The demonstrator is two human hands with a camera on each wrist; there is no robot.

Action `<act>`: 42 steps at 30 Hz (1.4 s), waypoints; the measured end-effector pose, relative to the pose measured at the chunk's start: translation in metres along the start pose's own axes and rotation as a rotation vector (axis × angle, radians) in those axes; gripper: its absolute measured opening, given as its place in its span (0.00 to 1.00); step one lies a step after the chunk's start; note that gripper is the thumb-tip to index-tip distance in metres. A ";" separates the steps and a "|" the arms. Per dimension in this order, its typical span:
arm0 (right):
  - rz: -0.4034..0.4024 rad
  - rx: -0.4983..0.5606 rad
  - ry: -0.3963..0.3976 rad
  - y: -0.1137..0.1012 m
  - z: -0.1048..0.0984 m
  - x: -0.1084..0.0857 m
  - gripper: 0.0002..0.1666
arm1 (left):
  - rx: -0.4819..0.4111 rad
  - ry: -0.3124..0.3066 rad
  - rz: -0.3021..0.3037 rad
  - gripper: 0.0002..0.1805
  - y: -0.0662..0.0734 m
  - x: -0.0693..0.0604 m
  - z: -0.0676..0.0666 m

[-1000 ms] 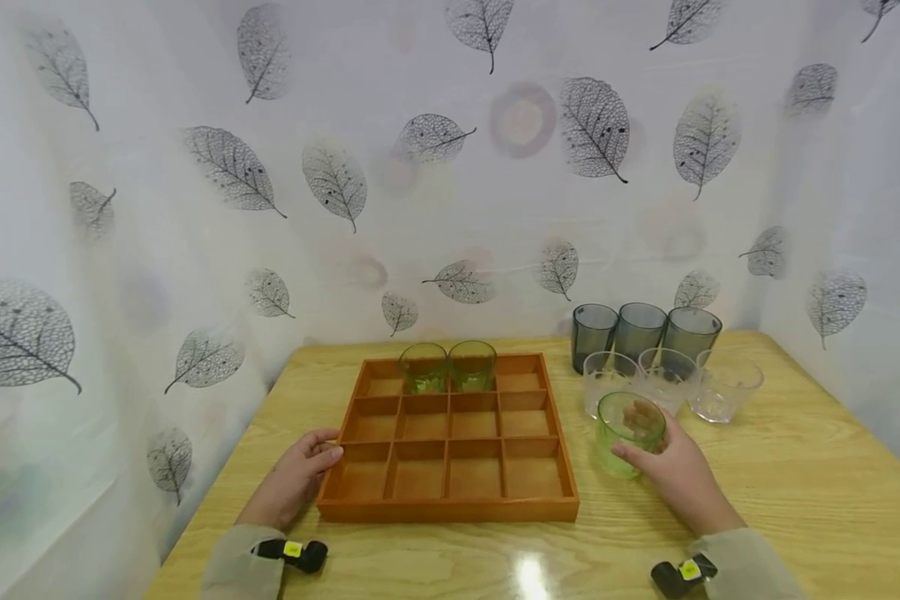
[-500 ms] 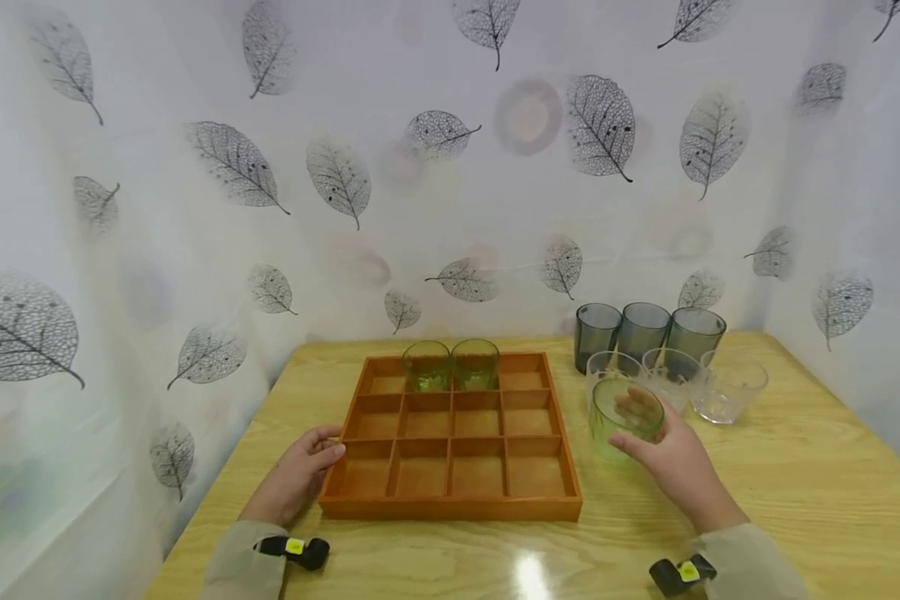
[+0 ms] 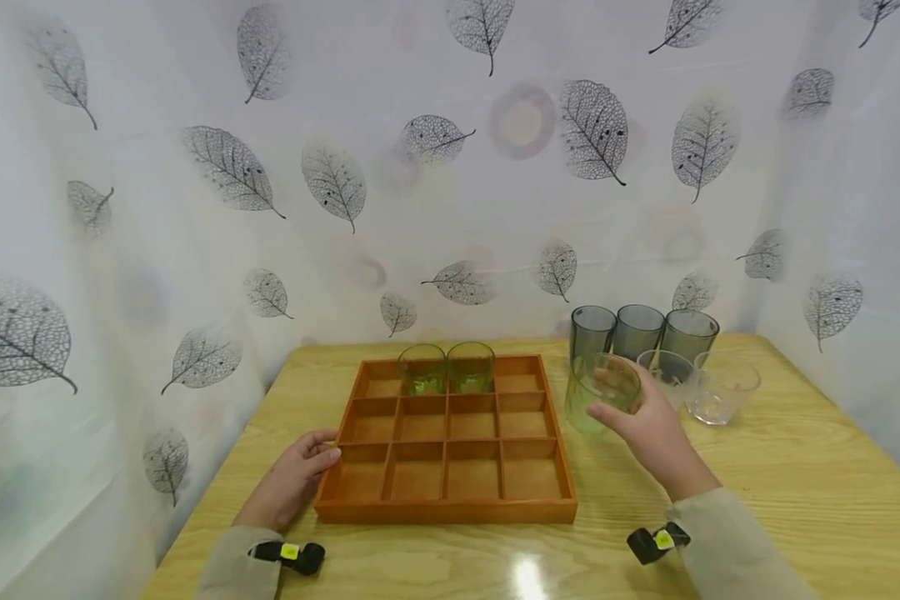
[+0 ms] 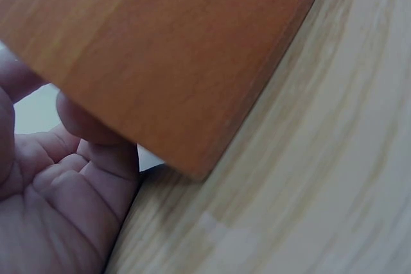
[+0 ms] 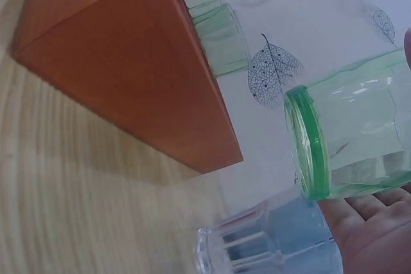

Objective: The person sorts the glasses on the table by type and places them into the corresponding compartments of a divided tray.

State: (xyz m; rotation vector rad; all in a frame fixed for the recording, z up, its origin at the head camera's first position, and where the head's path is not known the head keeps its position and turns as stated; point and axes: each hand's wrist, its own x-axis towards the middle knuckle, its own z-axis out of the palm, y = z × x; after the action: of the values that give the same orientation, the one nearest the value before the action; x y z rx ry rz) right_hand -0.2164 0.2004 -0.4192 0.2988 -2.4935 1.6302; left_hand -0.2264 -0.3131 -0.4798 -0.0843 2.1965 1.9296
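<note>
My right hand [image 3: 656, 433] grips a green glass [image 3: 596, 408], thumb in front and fingers around its far side. Its thick base [image 5: 308, 145] is off the table in the right wrist view. To its left lies a wooden divided tray [image 3: 450, 510], with two more green glasses [image 3: 423, 371] [image 3: 471, 369] in the middle compartments of its back row. At the tray's left side, my left hand [image 3: 288, 483] holds the wall, thumb near the rim; its curled fingers [image 4: 90, 120] touch the wood in the left wrist view.
Three grey glasses [image 3: 637, 333] stand in a row at the back right. Clear glasses [image 3: 720, 392] stand in front of them, one [image 5: 270, 242] showing below the green glass in the right wrist view. A leaf-print curtain [image 3: 450, 208] closes off the table's back.
My right hand has lifted the green glass and carried it up and leftward, nearer the tray; it now covers the leftmost clear glass. The left hand stays at the tray.
</note>
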 end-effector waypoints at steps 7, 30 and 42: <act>-0.008 0.046 -0.026 -0.011 0.005 0.016 0.51 | 0.010 0.014 -0.002 0.29 -0.001 -0.001 0.000; 0.031 0.183 0.013 -0.025 0.041 0.071 0.59 | -0.011 0.017 0.004 0.29 -0.001 0.000 -0.001; 0.054 0.208 0.087 -0.018 0.070 0.100 0.58 | 0.008 -0.004 0.005 0.29 0.002 -0.003 0.000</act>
State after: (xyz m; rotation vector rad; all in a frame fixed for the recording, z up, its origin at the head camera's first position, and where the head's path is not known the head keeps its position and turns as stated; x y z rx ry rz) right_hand -0.3099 0.1208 -0.4079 0.1802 -2.2920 1.8845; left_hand -0.2237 -0.3126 -0.4768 -0.0734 2.2039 1.9217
